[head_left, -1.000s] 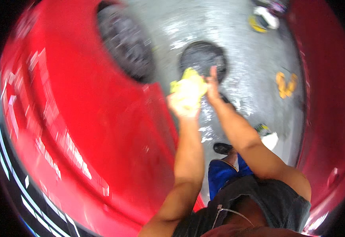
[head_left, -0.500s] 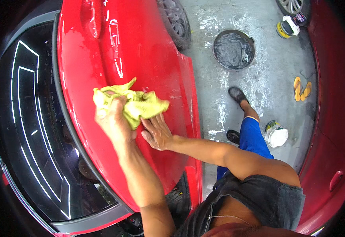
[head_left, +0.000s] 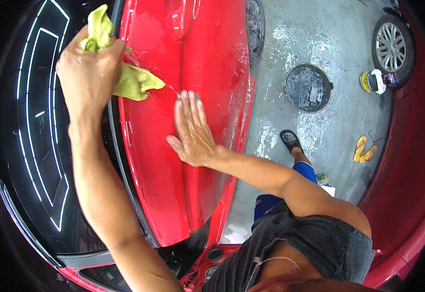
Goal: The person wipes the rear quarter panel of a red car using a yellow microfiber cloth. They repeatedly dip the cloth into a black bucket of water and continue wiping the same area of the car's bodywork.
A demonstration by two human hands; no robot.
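Note:
My left hand [head_left: 88, 73] is closed around a yellow-green cloth [head_left: 137, 82], part of which sticks up above the fist. The cloth lies over the edge between the dark window glass [head_left: 32, 160] and the wet red car door [head_left: 159, 194]. A thin streak like water runs from the cloth's loose corner toward my right hand [head_left: 193, 131]. That hand is open, palm down on the red panel, with fingers pointing away from me. A door handle [head_left: 180, 24] shows at the far end of the panel.
A round dark basin [head_left: 308, 88] stands on the wet grey floor, right of the door. Farther right are a yellow-and-black tub [head_left: 366, 82], yellow flip-flops [head_left: 364, 150] and a second red car [head_left: 407, 160]. Another tub [head_left: 323, 181] sits near my leg.
My left hand has moved left and away from me with the cloth, toward the window edge. My right hand has separated from the cloth and lies flat. The view has shifted too.

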